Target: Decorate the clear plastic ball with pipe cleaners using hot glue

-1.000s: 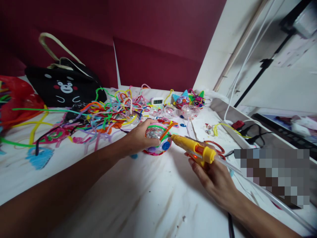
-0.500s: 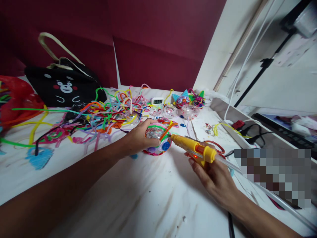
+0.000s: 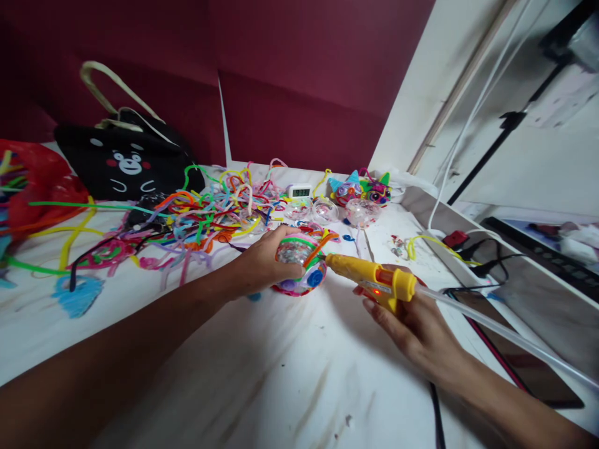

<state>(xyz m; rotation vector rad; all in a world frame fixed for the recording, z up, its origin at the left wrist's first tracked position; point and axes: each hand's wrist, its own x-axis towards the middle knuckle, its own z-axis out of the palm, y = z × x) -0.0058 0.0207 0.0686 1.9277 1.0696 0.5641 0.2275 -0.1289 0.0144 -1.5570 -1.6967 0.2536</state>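
My left hand [image 3: 274,255] is closed around the side of a clear plastic ball [image 3: 294,251] trimmed with coloured pipe cleaners, blue and purple coils among them. An orange pipe cleaner [image 3: 319,249] slants across the ball's right side. In my right hand [image 3: 412,330] is a yellow hot glue gun [image 3: 362,269], its small red light lit and a long clear glue stick [image 3: 491,325] sticking out of its back. The gun's nozzle points left, right up at the ball beside the orange pipe cleaner; whether it touches I cannot tell.
A tangle of pipe cleaners [image 3: 210,212] spreads across the table's left and back. Behind the ball are clear plastic half-shells [image 3: 324,211], a small digital clock [image 3: 299,191] and decorated balls with pointed ears [image 3: 346,189]. A black bag [image 3: 126,162] stands back left; a phone [image 3: 524,349] lies at right.
The view has shifted slightly, moving everything a little to the right. Both hands keep their holds, and the nozzle stays by the ball. The phone at right now shows plainly.
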